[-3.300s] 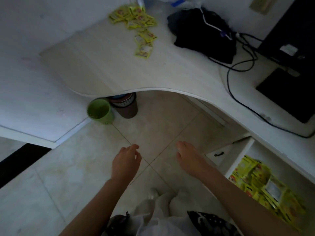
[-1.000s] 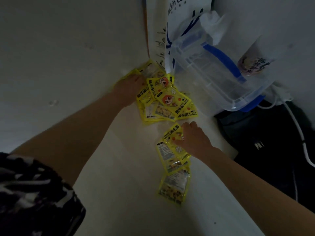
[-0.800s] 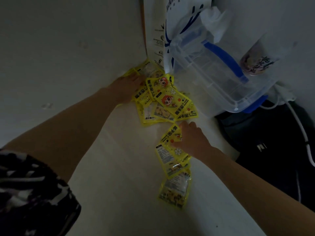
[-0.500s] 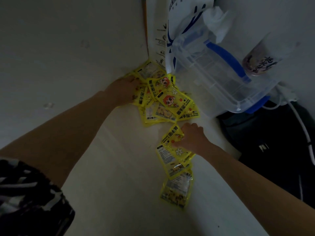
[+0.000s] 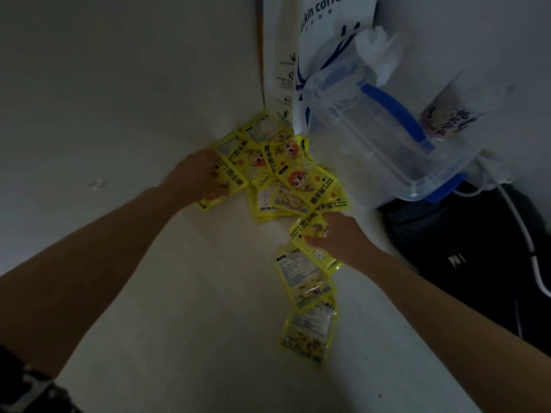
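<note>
Several yellow hand-warmer packets (image 5: 301,180) lie heaped in the far corner of a pale desk (image 5: 193,293). My left hand (image 5: 195,177) grips the packets at the heap's left edge, fingers curled round them. My right hand (image 5: 340,236) pinches a single packet (image 5: 313,239) just below the heap. Two more packets, one (image 5: 301,278) above the other (image 5: 310,332), trail toward me along the desk.
A clear plastic box with blue handle (image 5: 384,144) leans by the heap on the right. Behind it stand a white coffee paper bag (image 5: 328,25) and a drink cup (image 5: 447,117). A black bag (image 5: 465,251) with a white cable (image 5: 527,242) fills the right side.
I have gone from standing over the floor to leaning over the desk corner. In the last second my left hand drew packets leftward out of the heap; my right hand closed on one packet.
</note>
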`<state>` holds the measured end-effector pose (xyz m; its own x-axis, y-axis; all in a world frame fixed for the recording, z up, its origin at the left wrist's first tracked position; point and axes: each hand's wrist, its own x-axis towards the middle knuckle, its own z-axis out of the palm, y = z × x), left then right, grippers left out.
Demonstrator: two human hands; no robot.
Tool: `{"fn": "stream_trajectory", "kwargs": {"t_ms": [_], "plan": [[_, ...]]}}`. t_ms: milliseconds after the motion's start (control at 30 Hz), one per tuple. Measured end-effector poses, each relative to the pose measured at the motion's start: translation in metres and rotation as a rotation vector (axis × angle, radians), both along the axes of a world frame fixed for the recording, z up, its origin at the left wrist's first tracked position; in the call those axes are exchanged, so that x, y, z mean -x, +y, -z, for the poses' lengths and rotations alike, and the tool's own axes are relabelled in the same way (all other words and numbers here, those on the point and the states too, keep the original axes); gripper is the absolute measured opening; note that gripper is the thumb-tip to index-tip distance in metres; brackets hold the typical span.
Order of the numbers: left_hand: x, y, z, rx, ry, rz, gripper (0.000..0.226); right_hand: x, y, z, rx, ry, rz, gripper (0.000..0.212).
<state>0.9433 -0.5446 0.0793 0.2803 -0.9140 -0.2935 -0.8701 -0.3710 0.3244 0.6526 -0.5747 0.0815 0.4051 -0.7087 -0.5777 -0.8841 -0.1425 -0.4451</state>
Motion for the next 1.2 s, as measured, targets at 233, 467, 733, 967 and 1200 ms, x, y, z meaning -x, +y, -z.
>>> {"fn": "stream_trajectory", "kwargs": {"t_ms": [233,467,733,967,1200], "plan": [[-0.001,-0.03,-0.008,0.074,0.124,-0.121,0.051,-0.027,-0.046,-0.011,0.173,-0.071,0.002,0.044],[0.007,-0.066,-0.004,0.035,0.135,-0.017,0.061,-0.057,-0.076,-0.007,0.206,-0.01,-0.05,0.029],[0.013,-0.069,0.007,-0.086,0.128,0.182,0.072,-0.062,-0.08,0.014,0.228,0.059,-0.095,0.036],[0.009,-0.037,0.019,0.061,0.022,0.082,0.071,-0.054,-0.072,0.018,0.272,0.059,-0.057,0.041],[0.006,-0.005,0.018,0.128,0.114,-0.113,0.073,-0.05,-0.061,0.018,0.265,0.104,-0.029,0.046]]}}
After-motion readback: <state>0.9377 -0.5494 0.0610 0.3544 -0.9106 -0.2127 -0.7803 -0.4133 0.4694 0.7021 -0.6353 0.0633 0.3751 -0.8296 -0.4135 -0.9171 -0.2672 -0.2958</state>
